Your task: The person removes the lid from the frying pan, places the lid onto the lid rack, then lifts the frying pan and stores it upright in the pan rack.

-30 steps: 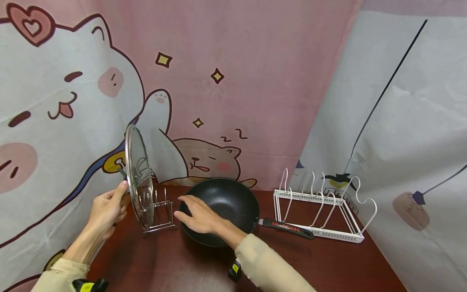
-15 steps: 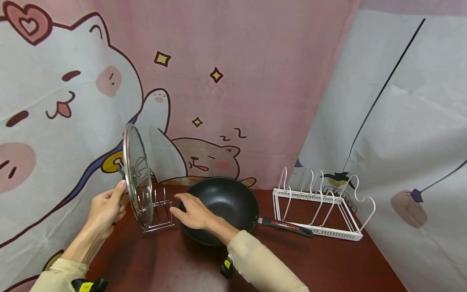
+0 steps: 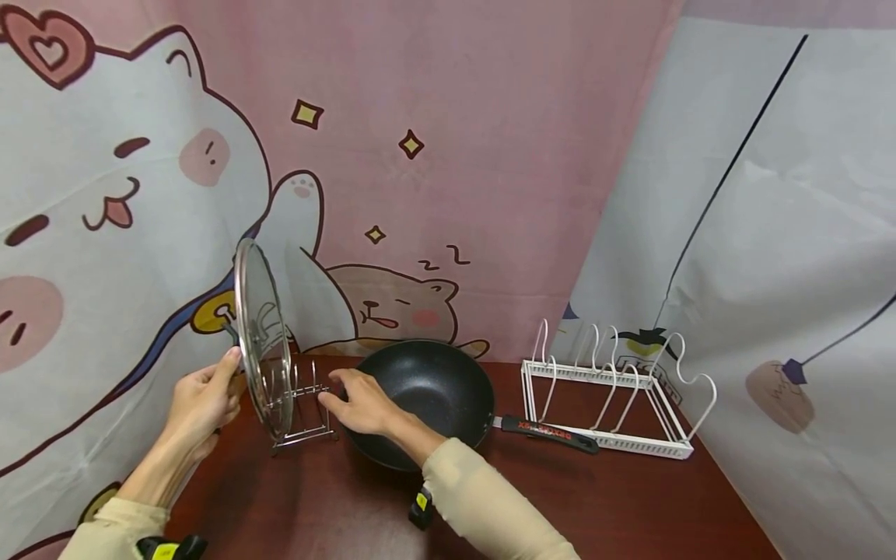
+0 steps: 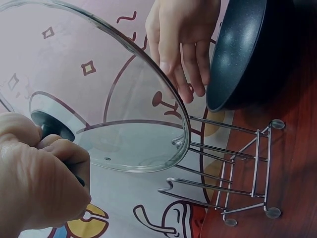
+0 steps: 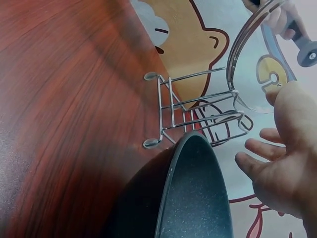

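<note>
My left hand [image 3: 203,400] grips the dark knob [image 4: 52,126] of a round glass lid [image 3: 264,334] with a metal rim. The lid stands on edge, nearly upright, its lower part overlapping the small chrome wire rack [image 3: 306,437] in the head view. From the left wrist, the lid's edge shows right at the rack's upright wires. My right hand [image 3: 367,403] hovers palm down over the left side of a black wok [image 3: 437,393], fingers extended and holding nothing. In the right wrist view those fingers [image 5: 265,148] are spread beside the wok's rim, toward the rack.
The wok's black handle [image 3: 549,433] points right and overlaps the front of a white rack [image 3: 647,447] with several wire dividers. All stand on a dark red wooden table [image 3: 336,513]. Printed cartoon curtains [image 3: 490,194] hang close behind and at both sides.
My right hand has shifted a little left over the wok, toward the chrome rack. My left hand and the lid have stayed almost still. The head view has turned slightly.
</note>
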The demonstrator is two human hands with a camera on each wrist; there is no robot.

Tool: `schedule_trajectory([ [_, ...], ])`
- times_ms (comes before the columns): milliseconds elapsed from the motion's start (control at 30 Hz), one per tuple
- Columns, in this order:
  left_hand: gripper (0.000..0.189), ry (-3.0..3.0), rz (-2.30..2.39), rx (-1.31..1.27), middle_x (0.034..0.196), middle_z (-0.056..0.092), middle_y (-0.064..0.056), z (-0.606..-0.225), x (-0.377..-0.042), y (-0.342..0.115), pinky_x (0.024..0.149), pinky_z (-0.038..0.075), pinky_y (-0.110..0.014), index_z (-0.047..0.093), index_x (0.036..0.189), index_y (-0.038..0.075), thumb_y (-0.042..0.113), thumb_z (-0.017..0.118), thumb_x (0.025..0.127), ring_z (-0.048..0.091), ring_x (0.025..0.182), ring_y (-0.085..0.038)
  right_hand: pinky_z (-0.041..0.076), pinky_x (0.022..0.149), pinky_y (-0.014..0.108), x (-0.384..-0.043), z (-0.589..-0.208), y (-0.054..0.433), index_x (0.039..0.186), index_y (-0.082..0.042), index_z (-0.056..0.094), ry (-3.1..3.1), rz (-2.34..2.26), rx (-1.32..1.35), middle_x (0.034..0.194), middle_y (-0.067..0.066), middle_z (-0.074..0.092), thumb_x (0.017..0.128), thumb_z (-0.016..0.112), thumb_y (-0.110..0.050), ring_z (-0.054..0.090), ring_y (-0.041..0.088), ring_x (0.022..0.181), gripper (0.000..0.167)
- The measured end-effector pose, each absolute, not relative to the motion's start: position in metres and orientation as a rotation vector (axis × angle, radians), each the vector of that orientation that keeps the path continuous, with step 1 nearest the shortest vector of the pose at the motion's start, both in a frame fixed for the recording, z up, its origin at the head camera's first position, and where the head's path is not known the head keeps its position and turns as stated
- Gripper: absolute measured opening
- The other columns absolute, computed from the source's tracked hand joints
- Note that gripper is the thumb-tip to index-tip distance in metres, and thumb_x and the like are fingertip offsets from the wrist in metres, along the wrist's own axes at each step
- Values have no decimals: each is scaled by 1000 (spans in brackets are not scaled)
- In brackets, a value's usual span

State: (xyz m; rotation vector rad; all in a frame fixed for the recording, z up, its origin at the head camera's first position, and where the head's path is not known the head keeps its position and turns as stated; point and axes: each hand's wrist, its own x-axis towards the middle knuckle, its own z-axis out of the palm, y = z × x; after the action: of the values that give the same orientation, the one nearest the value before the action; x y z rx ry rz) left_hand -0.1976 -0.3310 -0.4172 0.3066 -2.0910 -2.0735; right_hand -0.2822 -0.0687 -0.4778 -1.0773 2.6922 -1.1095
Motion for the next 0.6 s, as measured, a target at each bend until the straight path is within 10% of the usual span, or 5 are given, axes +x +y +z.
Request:
schedule_trajectory([
  [600, 60, -2093, -2076, 306, 52, 40, 10, -421, -199, -330, 51, 16, -46, 52, 72, 17, 62, 62, 111, 30, 44, -5, 58, 112, 29, -285, -483, -93, 149, -5, 68, 2757, -1102, -965, 148, 11, 73, 115, 62, -39, 71, 21, 134, 49],
])
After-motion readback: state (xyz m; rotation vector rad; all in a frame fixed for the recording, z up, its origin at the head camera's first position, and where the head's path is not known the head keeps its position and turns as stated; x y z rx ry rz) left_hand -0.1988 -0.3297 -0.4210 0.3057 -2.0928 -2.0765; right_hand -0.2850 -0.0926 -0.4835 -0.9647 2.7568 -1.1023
